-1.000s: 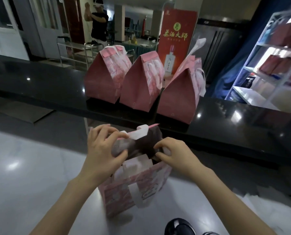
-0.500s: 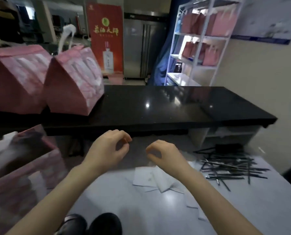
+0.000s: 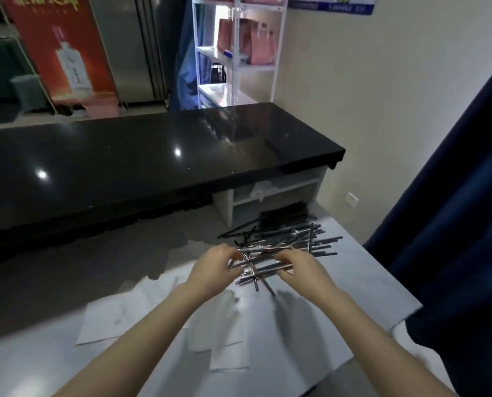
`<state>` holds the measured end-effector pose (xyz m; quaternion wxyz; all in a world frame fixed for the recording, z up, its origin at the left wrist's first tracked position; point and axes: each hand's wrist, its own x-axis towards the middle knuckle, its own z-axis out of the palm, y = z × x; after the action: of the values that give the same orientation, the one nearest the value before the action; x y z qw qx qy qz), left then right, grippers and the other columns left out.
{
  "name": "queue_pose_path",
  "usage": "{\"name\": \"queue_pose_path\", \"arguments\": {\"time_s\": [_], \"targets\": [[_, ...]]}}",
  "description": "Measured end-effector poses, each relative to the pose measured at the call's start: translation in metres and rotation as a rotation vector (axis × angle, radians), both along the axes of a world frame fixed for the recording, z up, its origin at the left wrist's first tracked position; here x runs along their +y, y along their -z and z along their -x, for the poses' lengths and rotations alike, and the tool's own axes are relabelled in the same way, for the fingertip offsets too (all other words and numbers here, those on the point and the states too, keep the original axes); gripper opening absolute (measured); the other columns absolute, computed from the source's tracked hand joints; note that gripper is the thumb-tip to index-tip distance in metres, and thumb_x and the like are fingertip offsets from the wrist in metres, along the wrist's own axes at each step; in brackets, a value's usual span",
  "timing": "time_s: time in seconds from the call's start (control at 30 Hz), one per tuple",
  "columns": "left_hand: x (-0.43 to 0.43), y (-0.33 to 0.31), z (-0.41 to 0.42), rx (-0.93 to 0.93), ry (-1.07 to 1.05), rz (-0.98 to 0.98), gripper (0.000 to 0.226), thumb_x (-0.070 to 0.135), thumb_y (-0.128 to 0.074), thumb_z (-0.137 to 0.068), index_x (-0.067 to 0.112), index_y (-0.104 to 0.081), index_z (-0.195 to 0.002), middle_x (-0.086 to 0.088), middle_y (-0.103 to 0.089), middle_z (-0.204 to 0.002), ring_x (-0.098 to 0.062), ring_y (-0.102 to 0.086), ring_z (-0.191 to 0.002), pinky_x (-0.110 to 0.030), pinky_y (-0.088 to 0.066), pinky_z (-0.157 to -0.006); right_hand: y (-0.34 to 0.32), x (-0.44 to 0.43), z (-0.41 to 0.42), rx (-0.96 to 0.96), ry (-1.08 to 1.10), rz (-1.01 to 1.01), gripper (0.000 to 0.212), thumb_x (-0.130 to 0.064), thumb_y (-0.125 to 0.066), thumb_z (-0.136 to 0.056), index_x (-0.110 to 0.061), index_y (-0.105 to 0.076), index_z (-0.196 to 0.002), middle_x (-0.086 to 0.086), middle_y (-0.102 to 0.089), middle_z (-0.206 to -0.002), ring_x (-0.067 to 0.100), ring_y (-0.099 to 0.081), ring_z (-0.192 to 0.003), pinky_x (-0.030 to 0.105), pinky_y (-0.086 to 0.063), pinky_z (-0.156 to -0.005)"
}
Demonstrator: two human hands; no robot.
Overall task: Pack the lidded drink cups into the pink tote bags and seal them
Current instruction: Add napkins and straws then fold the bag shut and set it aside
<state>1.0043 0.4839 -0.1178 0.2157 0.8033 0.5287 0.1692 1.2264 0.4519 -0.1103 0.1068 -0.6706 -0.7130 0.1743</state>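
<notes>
A pile of wrapped black straws (image 3: pixel 290 239) lies on the grey worktop (image 3: pixel 353 282) at the right. My left hand (image 3: pixel 213 267) and my right hand (image 3: pixel 302 267) are both at the near edge of the pile, fingers pinched on a few wrapped straws (image 3: pixel 260 263) lifted between them. No drink cup is in view. The only pink tote bags (image 3: pixel 256 41) visible stand on the white shelf unit far behind.
White paper sheets (image 3: pixel 153 310) lie on the worktop under my forearms. A glossy black counter (image 3: pixel 153 156) runs across behind the worktop. A dark blue curtain (image 3: pixel 453 239) hangs at the right edge. A red banner (image 3: pixel 58 47) and a steel fridge stand beyond.
My view swung right, away from the open pink bag and the sealed bags on the counter. Both hands let go of the bag, reached to the straw pile and took hold of straws.
</notes>
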Motion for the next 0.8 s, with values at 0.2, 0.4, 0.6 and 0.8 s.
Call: {"name": "queue_pose_path", "arguments": {"time_s": [0.2, 0.4, 0.6, 0.8], "targets": [[0.038, 0.055, -0.033, 0.243, 0.001, -0.048, 0.054, 0.038, -0.061, -0.086, 0.022, -0.049, -0.137, 0.003, -0.047, -0.140, -0.023, -0.038, -0.128, -0.031, -0.033, -0.103, 0.041, 0.038, -0.017, -0.125, -0.071, 0.012, 0.064, -0.032, -0.063, -0.086, -0.024, -0.038, -0.144, 0.000, -0.045, -0.141, 0.024, -0.040, -0.129, 0.038, -0.035, -0.107], [0.056, 0.077, -0.037, 0.278, -0.075, -0.128, 0.043, 0.029, -0.066, -0.084, 0.023, -0.059, -0.126, 0.000, -0.058, -0.117, -0.026, -0.050, -0.112, -0.034, -0.036, -0.087, 0.070, 0.072, -0.012, -0.242, -0.138, -0.082, 0.051, -0.030, -0.052, -0.094, -0.023, -0.039, -0.143, 0.000, -0.048, -0.137, 0.023, -0.039, -0.127, 0.035, -0.029, -0.105], [0.057, 0.077, -0.035, 0.276, -0.057, -0.160, 0.023, 0.028, -0.065, -0.081, 0.024, -0.070, -0.104, 0.003, -0.062, -0.100, -0.024, -0.053, -0.100, -0.034, -0.035, -0.082, 0.081, 0.083, -0.009, -0.299, -0.155, -0.121, 0.031, -0.031, -0.053, -0.091, -0.022, -0.060, -0.121, 0.000, -0.052, -0.121, 0.023, -0.042, -0.118, 0.033, -0.029, -0.099], [0.052, 0.072, -0.028, 0.282, -0.026, -0.180, 0.014, 0.022, -0.065, -0.080, 0.016, -0.066, -0.092, 0.000, -0.062, -0.094, -0.026, -0.054, -0.097, -0.034, -0.036, -0.080, 0.077, 0.082, -0.002, -0.295, -0.181, -0.173, 0.022, -0.022, -0.051, -0.091, -0.018, -0.061, -0.110, -0.001, -0.060, -0.113, 0.023, -0.048, -0.111, 0.033, -0.029, -0.094]]}}
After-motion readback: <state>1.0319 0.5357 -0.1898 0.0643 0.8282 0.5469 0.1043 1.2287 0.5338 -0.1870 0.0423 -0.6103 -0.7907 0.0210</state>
